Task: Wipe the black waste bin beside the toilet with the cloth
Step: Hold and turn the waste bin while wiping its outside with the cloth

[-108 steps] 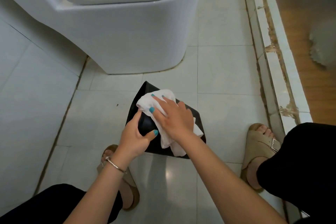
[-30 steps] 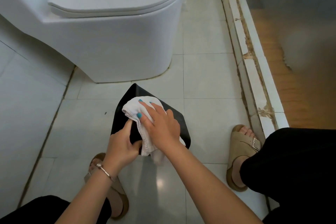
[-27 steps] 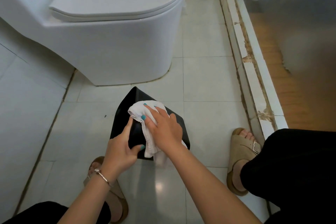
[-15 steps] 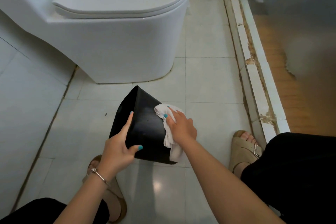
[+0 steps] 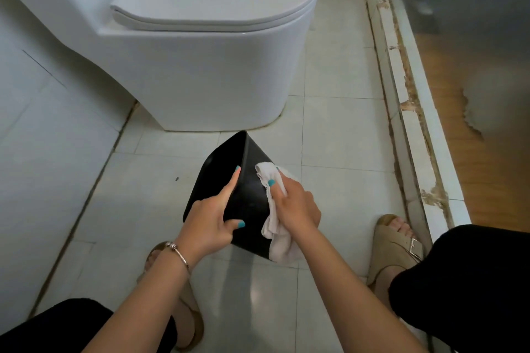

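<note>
The black waste bin sits just below the middle of the frame, tilted off the floor with 1 corner edge turned up toward the camera, in front of the toilet. The left hand grips it, forefinger stretched along the upper edge and thumb curled onto the near face. The right hand presses the bunched white cloth against the bin's right face, its fingers curled over the cloth.

To wipe well, I would judge it best to keep the left grip firm so the bin does not twist, draw the cloth in overlapping strokes from rim to base, then turn the bin for each remaining face.

The floor is pale glossy tile with dark grout lines; a chipped raised threshold runs down the right of the frame.
</note>
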Available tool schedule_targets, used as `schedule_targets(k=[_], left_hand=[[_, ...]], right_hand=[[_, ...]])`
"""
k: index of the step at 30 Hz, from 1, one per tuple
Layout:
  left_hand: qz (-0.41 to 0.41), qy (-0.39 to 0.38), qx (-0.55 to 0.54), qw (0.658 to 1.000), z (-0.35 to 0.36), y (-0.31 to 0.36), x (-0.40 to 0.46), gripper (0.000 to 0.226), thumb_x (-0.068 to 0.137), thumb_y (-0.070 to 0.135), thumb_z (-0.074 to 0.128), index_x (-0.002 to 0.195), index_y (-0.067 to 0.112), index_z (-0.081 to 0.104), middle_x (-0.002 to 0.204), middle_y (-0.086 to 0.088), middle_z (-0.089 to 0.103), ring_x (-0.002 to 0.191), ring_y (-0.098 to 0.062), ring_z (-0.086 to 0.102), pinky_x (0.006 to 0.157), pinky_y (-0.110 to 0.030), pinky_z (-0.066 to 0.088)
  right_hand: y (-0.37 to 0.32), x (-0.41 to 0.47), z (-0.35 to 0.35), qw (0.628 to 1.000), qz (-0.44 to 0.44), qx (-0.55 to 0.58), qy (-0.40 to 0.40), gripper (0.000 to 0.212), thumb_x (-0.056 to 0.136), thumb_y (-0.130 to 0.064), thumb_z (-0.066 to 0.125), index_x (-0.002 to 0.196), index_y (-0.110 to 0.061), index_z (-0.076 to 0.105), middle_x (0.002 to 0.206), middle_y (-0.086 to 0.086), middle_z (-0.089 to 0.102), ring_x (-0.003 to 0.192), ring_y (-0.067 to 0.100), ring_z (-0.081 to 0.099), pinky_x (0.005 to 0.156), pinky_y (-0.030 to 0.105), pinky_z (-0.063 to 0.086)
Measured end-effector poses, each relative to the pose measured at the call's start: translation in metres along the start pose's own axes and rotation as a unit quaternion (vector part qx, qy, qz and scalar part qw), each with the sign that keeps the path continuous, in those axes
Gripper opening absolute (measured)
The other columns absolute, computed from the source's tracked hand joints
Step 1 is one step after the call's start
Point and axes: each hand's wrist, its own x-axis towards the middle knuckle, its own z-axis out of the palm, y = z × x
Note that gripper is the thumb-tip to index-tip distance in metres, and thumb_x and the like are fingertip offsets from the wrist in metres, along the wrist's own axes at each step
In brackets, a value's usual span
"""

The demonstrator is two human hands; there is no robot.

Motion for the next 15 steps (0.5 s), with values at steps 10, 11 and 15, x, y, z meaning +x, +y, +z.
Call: schedule_targets(k=[10, 11, 15], left_hand=[[0.000, -0.008, -0.013, 1.000, -0.002, 0.006, 0.010, 0.085, 0.067, 0.020, 0.060, 0.143, 0.038, 0.025, 0.051, 0.005, 0.049, 0.048, -0.015, 0.049, 0.049, -0.030, 0.042], [0.000, -0.004, -0.015, 1.000, -0.003, 0.005, 0.010, 0.078, 0.065, 0.021, 0.057, 0.137, 0.037, 0.030, 0.050, 0.006, 0.049, 0.047, -0.015, 0.048, 0.047, -0.027, 0.038], [-0.016, 0.004, -0.013, 1.000, 0.002, -0.001, 0.006, 0.079, 0.069, 0.019, 0.066, 0.139, 0.031, 0.033, 0.050, 0.008, 0.048, 0.049, -0.013, 0.049, 0.051, -0.028, 0.039]], right_hand=[[-0.034, -0.037, -0.005, 0.992, -0.117, 0.026, 0.026, 0.049, 0.090, -0.068, 0.027, 0.138, -0.062, 0.017, 0.142, -0.026, 0.039, 0.113, 0.017, 0.043, 0.073, 0.033, 0.031], [-0.035, -0.039, -0.004, 0.991, -0.127, 0.023, 0.028, 0.050, 0.090, -0.071, 0.027, 0.138, -0.063, 0.017, 0.142, -0.028, 0.037, 0.111, 0.016, 0.042, 0.072, 0.032, 0.031], [-0.032, -0.039, 0.001, 0.989, -0.143, 0.008, 0.036, 0.050, 0.090, -0.072, 0.026, 0.138, -0.062, 0.021, 0.142, -0.029, 0.037, 0.105, 0.014, 0.040, 0.066, 0.030, 0.031]])
